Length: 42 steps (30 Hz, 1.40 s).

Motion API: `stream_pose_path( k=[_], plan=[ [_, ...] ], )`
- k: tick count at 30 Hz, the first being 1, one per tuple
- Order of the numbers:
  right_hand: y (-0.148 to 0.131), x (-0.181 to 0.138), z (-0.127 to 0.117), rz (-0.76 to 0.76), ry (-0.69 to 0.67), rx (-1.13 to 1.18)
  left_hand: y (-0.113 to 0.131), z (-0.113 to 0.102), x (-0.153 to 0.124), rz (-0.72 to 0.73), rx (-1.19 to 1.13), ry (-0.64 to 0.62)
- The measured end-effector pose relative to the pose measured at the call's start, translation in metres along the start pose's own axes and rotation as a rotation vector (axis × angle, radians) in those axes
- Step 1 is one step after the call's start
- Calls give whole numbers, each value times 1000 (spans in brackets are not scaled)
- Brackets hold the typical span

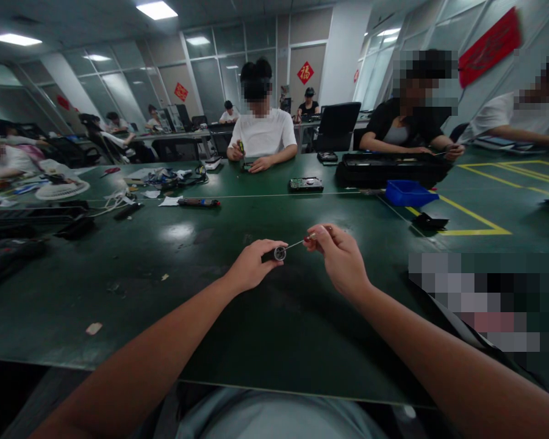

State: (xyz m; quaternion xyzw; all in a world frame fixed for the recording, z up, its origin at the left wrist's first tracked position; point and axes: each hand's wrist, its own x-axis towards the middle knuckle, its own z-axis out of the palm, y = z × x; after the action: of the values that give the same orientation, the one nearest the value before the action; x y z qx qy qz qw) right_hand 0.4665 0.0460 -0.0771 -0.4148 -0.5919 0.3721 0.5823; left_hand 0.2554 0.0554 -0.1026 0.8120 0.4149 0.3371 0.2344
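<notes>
My left hand [254, 266] is closed, with thumb and fingers pinching a small round dark part with a grey ring-shaped face [280, 253]. The face of that part is turned towards me; its finer detail is too small to make out. My right hand [341, 256] grips a thin screwdriver [295, 244] by its handle, which is mostly hidden by the fingers and shows a bit of red. The metal shaft slants down to the left, and its tip is at the round part. Both hands are above the dark green table [274, 329].
Further back lie a hard drive [306, 184], a blue bin [407, 193], a black scrap [430, 222] and a dark pen-like tool [199, 202]. Cables [174, 177] and dark parts crowd the left. A person [262, 131] sits opposite; another works at a long black housing [391, 169].
</notes>
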Motion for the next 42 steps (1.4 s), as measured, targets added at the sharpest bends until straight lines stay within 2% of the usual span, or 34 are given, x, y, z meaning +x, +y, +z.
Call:
stream_pose_path(
  k=[4, 5, 8, 12, 21, 25, 31, 36, 42],
  plan=[
    [12, 12, -4, 233, 50, 187, 5, -3, 1, 6, 45, -41],
    [14, 13, -6, 242, 78, 197, 6, -4, 2, -8, 55, -40],
    [17, 14, -8, 152, 118, 114, 8, -4, 2, -40, 77, -41],
    [14, 8, -6, 33, 106, -9, 7, -4, 1, -48, 86, -30],
    [-4, -3, -5, -181, -4, -395, 4, -1, 2, -9, 158, -47],
    [-5, -3, -6, -241, -23, -500, 1, -1, 1, -1, 175, -64],
    [-6, -2, -7, -259, -4, -548, -2, -4, 1, -67, 139, -12],
    [-5, -2, -7, -262, 5, -535, -3, -5, 3, -179, -29, 103],
    [-6, -3, -7, -254, 11, -514, -4, -5, 7, -334, -585, 213]
  ],
)
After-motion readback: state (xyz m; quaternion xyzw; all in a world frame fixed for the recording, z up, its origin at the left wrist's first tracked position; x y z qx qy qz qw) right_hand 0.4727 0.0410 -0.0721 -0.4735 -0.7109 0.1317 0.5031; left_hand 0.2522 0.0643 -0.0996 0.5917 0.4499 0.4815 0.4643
